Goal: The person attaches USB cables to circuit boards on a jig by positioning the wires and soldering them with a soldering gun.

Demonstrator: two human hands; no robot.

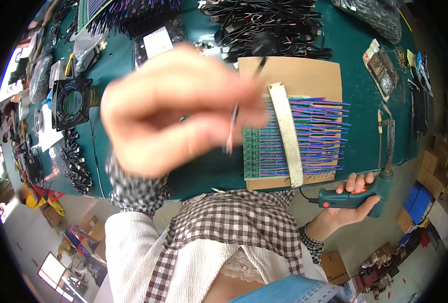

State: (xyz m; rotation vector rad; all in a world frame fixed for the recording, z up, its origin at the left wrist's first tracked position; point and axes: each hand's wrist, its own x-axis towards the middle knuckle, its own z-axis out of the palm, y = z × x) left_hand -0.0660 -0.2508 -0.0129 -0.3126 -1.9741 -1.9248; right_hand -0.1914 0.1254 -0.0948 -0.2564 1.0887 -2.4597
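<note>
Raised close to the camera and blurred, my left hand (pixel 155 96) pinches a thin black cable (pixel 234 115) between thumb and fingers. Reddish and pale wire ends poke out below the fingertips. Lower right, beyond the table's front edge, my right hand (pixel 346 216) is wrapped round the handle of a green soldering gun (pixel 384 188), its metal tube pointing away from me. Between the hands lies a panel of small green circuit boards (pixel 252 154) with rows of blue, purple and pink wires (pixel 325 136). A pale metal bar (pixel 287 132) lies across the wires.
Brown cardboard (pixel 304 73) lies under the boards on the green table (pixel 203 174). Bundled black cables (pixel 269 25) are heaped at the back. A black fan (pixel 72 104) and a cable bundle (pixel 75 166) sit at left. At right are a clear packet (pixel 380 68) and a bagged heap (pixel 375 17).
</note>
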